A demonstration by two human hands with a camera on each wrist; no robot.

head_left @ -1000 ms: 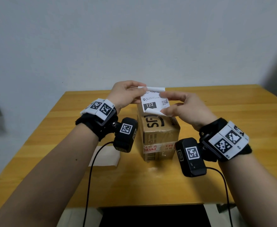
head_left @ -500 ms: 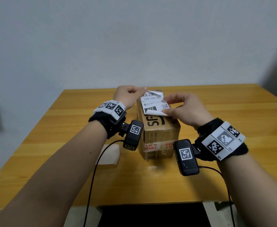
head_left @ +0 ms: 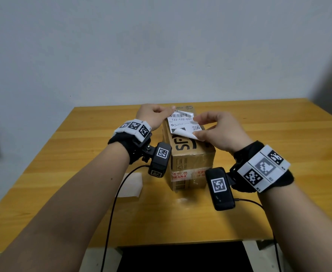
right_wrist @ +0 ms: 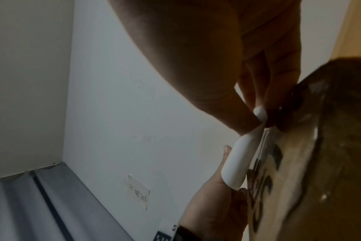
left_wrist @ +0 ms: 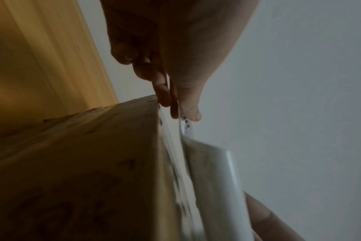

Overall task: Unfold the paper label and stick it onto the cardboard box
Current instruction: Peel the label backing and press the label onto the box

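Observation:
A brown cardboard box (head_left: 190,158) with black lettering stands on the wooden table (head_left: 279,138). The white paper label (head_left: 182,122), printed with a barcode and "122-122-007", lies low over the box top, its near edge curled up. My left hand (head_left: 157,116) pinches the label's far left corner between thumb and fingers (left_wrist: 165,96), right at the box's edge (left_wrist: 155,146). My right hand (head_left: 214,130) pinches the near right corner, where the curled white edge (right_wrist: 237,161) lifts off the box (right_wrist: 319,163).
A white backing sheet (head_left: 130,184) lies on the table left of the box, under my left forearm. Wrist camera cables trail over the table's front edge. A grey wall stands behind the table. A small note (right_wrist: 138,192) is stuck on the wall.
Both hands have carried the label forward and down, from above the box's near end to lying low over the box top. The barcode end has opened out flat.

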